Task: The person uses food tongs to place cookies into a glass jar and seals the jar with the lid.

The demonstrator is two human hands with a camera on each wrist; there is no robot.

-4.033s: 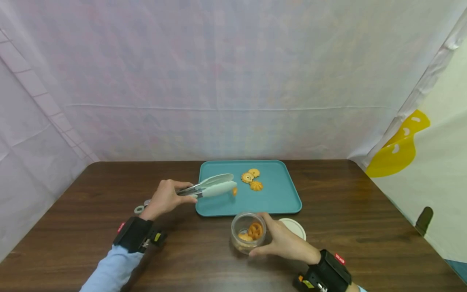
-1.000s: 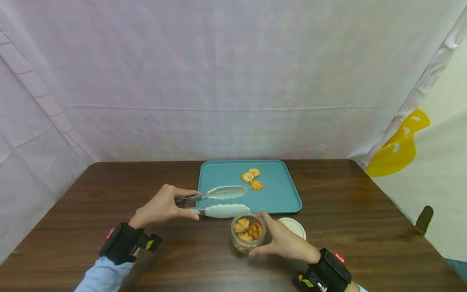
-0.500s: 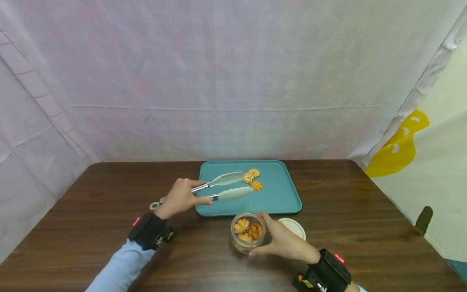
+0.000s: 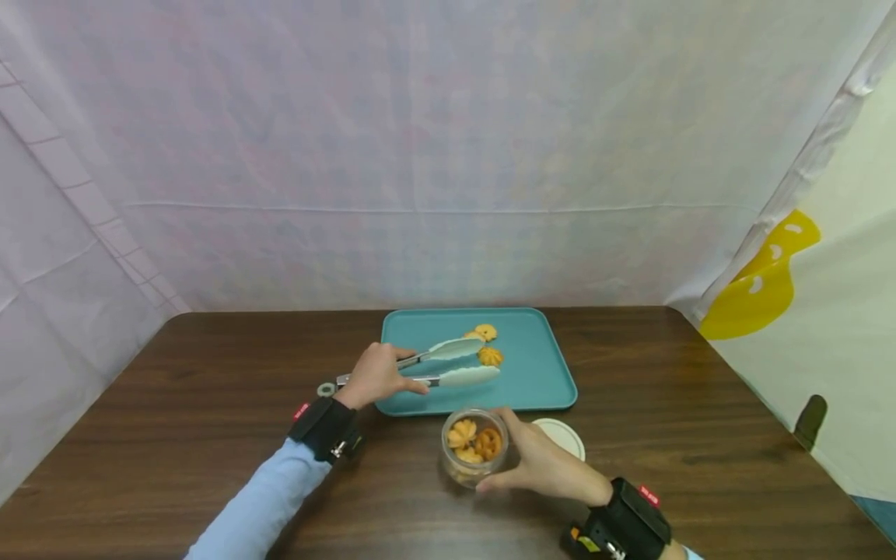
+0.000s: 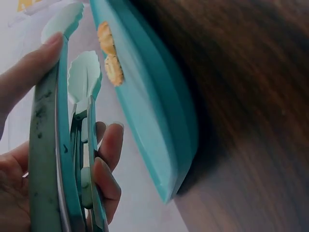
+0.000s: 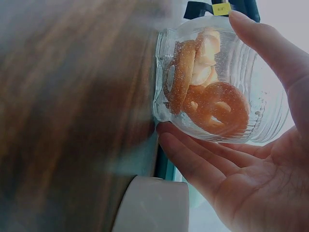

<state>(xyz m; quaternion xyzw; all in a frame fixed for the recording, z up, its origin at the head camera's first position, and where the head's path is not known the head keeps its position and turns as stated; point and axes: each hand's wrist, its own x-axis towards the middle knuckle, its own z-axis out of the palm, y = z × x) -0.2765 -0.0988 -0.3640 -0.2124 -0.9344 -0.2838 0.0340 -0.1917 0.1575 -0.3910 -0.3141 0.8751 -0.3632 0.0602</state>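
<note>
My left hand (image 4: 381, 376) grips a pair of tongs (image 5: 58, 140) with metal arms and pale green scalloped tips. The tips are spread apart over the blue tray (image 4: 539, 381), one on each side of a flower-shaped cookie (image 4: 491, 356). Behind it lie two more cookies, one a round cookie (image 4: 486, 332), the other partly covered by the upper tip. My right hand (image 4: 542, 459) holds a clear jar (image 4: 448, 467) by its side, upright on the table. Inside the jar are several cookies (image 6: 193, 72) and pretzel-shaped biscuits (image 6: 224, 108).
A white round lid (image 4: 563, 437) lies on the brown table (image 4: 700, 435), just right of the jar and close to my right hand. The tray sits at the table's back edge, before a pale cloth backdrop (image 4: 420, 155).
A flower-shaped cookie that the tongs held over the tray now lies in the jar. The tongs opened above the jar, then moved back over the tray. My right hand stays put.
</note>
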